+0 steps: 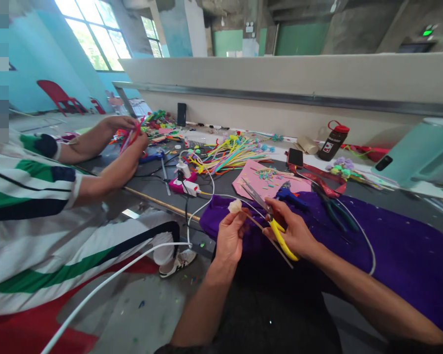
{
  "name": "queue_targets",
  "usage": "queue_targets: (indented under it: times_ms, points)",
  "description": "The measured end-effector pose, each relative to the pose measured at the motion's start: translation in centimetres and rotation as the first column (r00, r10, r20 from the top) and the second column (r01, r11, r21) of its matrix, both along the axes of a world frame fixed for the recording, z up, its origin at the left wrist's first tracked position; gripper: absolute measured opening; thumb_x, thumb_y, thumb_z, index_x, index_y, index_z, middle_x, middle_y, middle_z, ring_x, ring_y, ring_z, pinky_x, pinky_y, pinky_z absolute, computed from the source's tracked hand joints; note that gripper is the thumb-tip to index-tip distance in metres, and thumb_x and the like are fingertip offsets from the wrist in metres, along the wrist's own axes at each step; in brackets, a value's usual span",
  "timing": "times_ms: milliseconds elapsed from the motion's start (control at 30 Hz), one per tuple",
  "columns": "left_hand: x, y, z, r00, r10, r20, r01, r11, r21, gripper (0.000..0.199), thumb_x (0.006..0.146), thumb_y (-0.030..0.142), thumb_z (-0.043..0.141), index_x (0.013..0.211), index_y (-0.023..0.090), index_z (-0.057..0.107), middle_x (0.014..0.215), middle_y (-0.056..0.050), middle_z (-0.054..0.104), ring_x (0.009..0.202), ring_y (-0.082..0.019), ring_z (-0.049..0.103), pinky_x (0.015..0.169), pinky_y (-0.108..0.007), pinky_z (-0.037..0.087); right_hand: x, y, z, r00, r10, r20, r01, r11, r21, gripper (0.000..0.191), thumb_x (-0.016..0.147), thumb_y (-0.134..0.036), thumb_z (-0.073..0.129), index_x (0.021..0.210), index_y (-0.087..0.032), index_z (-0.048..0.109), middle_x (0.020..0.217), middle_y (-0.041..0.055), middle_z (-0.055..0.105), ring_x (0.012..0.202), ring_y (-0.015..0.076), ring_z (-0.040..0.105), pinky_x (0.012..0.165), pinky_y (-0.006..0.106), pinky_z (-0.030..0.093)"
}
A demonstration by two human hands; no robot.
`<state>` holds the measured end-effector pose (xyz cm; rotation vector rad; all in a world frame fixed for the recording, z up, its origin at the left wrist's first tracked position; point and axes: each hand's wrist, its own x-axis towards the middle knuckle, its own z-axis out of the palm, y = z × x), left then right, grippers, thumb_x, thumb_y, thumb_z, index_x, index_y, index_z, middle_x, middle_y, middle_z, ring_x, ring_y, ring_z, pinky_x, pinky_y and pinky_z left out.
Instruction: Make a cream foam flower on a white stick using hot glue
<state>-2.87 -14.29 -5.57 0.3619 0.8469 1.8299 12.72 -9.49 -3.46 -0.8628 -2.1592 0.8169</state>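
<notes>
Between the thumb and fingers of my left hand (230,237) is a small cream-coloured flower-like piece (235,206) at the top of a thin brown stem (280,251), which slants down to the right below my right hand. My right hand (290,228) holds yellow-handled scissors (282,241). Their metal blades point up and left, slightly apart, above the cream piece and not touching it. Beneath both hands lies a purple cloth (391,246). Just beyond the blades, a pink sheet (249,179) bears many small pale pieces.
A blue glue gun (293,197) and dark-handled pliers (335,211) lie right of centre. Colourful pipe cleaners (231,155), a pink power strip (175,186) with white cables, a phone (295,158) and a dark bottle (333,141) are farther back. A person's hands (133,135) work at left.
</notes>
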Motion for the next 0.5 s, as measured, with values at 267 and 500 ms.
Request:
queue_targets:
  times_ms: [267,500]
  points:
    - [-0.34,-0.23,0.28,0.999,0.02,0.035,-0.02,1.0,0.011,0.022,0.053,0.02,0.078,0.072,0.015,0.069,0.069,0.0,0.068,0.057,-0.008,0.059,0.051,-0.017,0.043,0.03,-0.22,-0.04,0.983,-0.065,0.175,-0.006,0.925,0.379,0.064,0.074,-0.038,0.061,0.131,-0.022,0.038,0.09,0.0052,0.057,0.071,0.0168,0.056,0.061,0.026,0.045]
    - [-0.07,-0.22,-0.28,1.0,0.024,0.004,-0.025,0.996,0.081,0.023,0.053,0.023,0.079,0.073,0.017,0.07,0.062,0.003,0.066,0.05,-0.005,0.053,0.05,-0.016,0.041,0.09,-0.3,-0.48,0.953,-0.11,0.282,-0.054,0.854,0.517,0.068,0.075,-0.049,0.057,0.133,-0.02,0.037,0.089,0.0075,0.056,0.076,0.0205,0.056,0.064,0.03,0.044]
